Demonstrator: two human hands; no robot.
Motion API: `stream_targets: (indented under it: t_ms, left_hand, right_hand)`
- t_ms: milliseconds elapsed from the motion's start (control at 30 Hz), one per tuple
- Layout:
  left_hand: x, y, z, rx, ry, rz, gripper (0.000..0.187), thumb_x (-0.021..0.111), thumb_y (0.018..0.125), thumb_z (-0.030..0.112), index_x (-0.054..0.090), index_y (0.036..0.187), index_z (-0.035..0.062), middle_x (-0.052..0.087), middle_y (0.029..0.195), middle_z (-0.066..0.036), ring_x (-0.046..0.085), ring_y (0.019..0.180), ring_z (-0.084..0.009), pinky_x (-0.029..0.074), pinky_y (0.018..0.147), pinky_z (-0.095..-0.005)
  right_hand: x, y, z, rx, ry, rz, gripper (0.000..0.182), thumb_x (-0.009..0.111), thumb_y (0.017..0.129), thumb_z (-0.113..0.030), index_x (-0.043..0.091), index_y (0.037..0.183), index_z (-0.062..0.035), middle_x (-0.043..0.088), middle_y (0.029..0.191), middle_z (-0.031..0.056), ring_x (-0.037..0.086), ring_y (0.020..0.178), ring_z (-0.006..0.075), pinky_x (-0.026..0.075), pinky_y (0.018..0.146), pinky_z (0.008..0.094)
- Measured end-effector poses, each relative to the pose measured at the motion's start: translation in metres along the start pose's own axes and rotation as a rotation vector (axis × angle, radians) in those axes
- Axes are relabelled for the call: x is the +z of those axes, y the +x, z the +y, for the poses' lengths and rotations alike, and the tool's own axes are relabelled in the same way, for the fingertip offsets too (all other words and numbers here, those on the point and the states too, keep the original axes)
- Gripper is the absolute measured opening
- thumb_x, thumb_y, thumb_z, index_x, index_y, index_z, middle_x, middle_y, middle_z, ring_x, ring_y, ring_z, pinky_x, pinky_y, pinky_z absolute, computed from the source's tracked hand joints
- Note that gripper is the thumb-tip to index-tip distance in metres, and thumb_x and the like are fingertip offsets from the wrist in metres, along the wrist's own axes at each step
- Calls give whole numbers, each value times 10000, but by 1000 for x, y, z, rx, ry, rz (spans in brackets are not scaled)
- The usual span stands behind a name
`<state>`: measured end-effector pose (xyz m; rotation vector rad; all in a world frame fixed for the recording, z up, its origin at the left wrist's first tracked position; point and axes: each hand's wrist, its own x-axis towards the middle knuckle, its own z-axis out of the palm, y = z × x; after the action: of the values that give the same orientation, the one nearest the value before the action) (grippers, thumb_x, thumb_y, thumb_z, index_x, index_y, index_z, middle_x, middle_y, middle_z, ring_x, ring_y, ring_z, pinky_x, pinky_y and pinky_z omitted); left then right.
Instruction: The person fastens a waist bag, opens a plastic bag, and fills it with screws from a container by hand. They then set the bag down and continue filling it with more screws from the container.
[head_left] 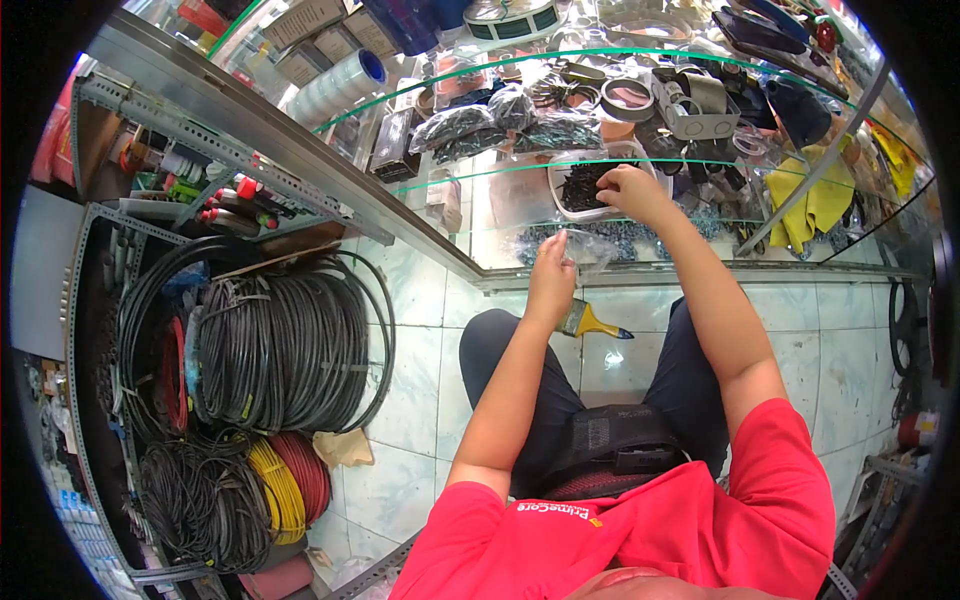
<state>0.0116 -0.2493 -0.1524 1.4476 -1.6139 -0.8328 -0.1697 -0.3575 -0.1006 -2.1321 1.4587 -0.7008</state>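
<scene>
My left hand (pixel 553 275) is closed on a clear plastic bag (pixel 592 250), which spreads out to the right of its fingers in front of the glass case. My right hand (pixel 632 190) reaches over a white plastic tub (pixel 557 186) on a low shelf. Its fingers are bent together above small black pieces (pixel 580 183) heaped in the tub, too small to name. What the fingertips hold, if anything, is hidden. A translucent box (pixel 520 196) stands just left of the tub.
Glass shelves (pixel 560 165) with green edges frame the reach. Black plastic-wrapped packs (pixel 455 130) and a grey metal box (pixel 695 105) sit above. A yellow-handled paintbrush (pixel 595 322) lies on the tiled floor between my knees. Black cable coils (pixel 285 350) fill the left rack.
</scene>
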Motion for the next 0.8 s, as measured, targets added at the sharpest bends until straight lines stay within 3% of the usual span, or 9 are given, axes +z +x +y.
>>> stream_targets:
  t_ms: [100,333,533,700,800]
  left_hand:
    - [-1,0,2,-25,-12,-17,512,421,748,-61,409,1253,16,412,1218,-145,546,791,-170,495,601,-263]
    - [2,2,-11,-11,-12,-22,503,430,762,-54,400,1259,19,400,1226,-148,547,804,-170,501,600,-250]
    - [5,3,-16,83,100,15,492,451,765,-50,408,1250,17,403,1220,-159,548,832,-186,517,627,-258]
    - [6,3,-8,62,9,6,475,467,770,-42,421,1239,14,414,1211,-172,553,850,-196,518,626,-265]
    - [5,2,-2,44,-17,-8,468,464,774,-39,424,1237,14,419,1207,-164,552,844,-194,519,611,-263]
  right_hand:
    - [9,2,-2,-18,-109,12,225,658,679,-194,639,836,-34,590,790,108,587,745,233,464,679,330]
    - [15,10,5,7,-163,16,177,650,670,-169,644,805,-56,603,775,100,590,747,236,460,670,331]
    - [-13,5,2,65,194,44,146,646,698,-168,654,795,-58,633,755,109,599,684,213,450,642,318]
    - [-24,-3,-10,15,386,-58,123,620,765,-113,618,819,-2,588,707,7,515,685,81,430,640,250]
    - [-25,-6,-16,7,459,-175,118,621,767,-101,619,831,-2,601,733,9,520,698,75,434,650,240]
